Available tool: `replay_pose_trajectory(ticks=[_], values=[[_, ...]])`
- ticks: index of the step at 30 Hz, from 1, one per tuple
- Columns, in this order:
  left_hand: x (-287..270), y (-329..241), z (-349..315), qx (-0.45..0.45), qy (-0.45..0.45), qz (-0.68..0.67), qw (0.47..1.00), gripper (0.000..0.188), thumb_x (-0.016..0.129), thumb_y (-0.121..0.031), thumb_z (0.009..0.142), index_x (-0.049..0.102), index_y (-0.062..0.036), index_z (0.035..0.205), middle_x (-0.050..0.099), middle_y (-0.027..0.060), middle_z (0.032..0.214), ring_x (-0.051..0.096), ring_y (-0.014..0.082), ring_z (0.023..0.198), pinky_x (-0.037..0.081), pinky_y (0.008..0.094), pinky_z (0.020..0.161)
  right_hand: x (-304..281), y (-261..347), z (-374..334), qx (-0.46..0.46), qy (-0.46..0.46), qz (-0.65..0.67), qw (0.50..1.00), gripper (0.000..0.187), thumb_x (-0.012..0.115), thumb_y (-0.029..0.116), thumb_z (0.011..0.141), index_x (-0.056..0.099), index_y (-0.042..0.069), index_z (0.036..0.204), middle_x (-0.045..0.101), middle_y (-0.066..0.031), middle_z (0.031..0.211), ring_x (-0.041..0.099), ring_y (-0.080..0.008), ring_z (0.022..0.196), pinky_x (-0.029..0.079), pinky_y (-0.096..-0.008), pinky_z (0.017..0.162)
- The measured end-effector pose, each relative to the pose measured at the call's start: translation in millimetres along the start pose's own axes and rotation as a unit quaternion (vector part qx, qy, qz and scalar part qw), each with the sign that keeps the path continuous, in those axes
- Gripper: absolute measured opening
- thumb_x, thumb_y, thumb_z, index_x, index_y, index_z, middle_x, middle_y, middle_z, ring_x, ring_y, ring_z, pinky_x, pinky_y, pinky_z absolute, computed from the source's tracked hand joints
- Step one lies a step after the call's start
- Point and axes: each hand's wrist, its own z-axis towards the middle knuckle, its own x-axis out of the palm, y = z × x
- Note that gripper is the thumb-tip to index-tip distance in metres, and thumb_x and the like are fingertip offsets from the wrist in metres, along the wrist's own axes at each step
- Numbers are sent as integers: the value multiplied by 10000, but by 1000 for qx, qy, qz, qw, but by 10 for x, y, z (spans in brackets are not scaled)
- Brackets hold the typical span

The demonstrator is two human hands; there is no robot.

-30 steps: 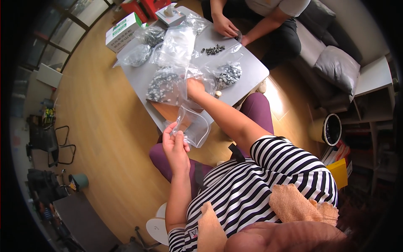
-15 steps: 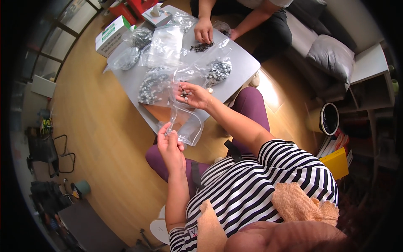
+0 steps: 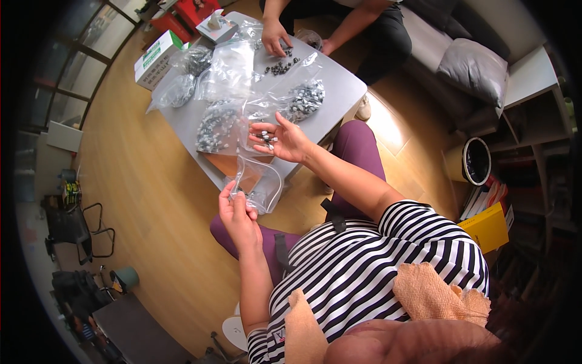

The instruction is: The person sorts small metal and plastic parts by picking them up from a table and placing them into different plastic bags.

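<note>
A clear plastic bag (image 3: 265, 185) hangs open above my lap, pinched at its near edge by the thumb and fingers of my left hand (image 3: 240, 219). Some small dark bits show low in the bag. Palm up, my right hand (image 3: 290, 143) cradles several small black-and-white parts (image 3: 265, 139) on its outstretched fingers, thumb apart. It is just beyond the bag's mouth, over the near edge of the grey table (image 3: 347, 97). Past it lie a large heap of such parts in clear plastic (image 3: 219, 125) and a second bagged heap (image 3: 305, 101).
Across the table, another person's hand (image 3: 276, 37) touches small dark parts (image 3: 282, 65). A tissue box (image 3: 218, 28), a white-and-green carton (image 3: 159, 60) and more filled bags (image 3: 174, 91) stand at the far left. A bin (image 3: 474, 161) is on the right.
My right hand's fingers and thumb have spread, showing more of the parts on them. The other person's hand has shifted back from the dark pile, which is more spread out. My view has shifted slightly.
</note>
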Motion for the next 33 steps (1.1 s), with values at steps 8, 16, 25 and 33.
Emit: replay_pose_trajectory(ticks=[8,16,25,33], values=[[-53,15,-15,4,-3,-12,1000,264,516,-19,927,510,-19,1191,516,-10,812,423,13,565,344,160,437,-266,-80,99,-39,-107,-124,986,322,524,264,970,605,6,1144,639,-110,1042,654,-189,880,551,-307,754],[9,23,-85,-15,0,3,1000,274,529,-32,935,499,-9,1206,488,-21,731,423,14,550,348,166,436,-71,-195,547,-228,-97,-772,586,246,641,193,730,698,-10,857,661,-203,734,671,-347,707,541,-415,682],[-9,-26,-83,-3,15,19,1000,276,518,-35,937,483,12,1207,488,-16,773,431,13,568,354,162,443,-153,-129,706,-180,-47,-873,451,197,607,195,755,671,9,741,636,-251,734,649,-404,713,527,-455,669],[87,-19,-9,3,31,47,998,305,559,-63,934,468,11,1216,496,-17,748,414,14,553,350,165,450,1135,350,-749,15,-41,-657,752,172,640,162,855,632,-10,860,521,-24,556,472,-83,415,367,-259,393]])
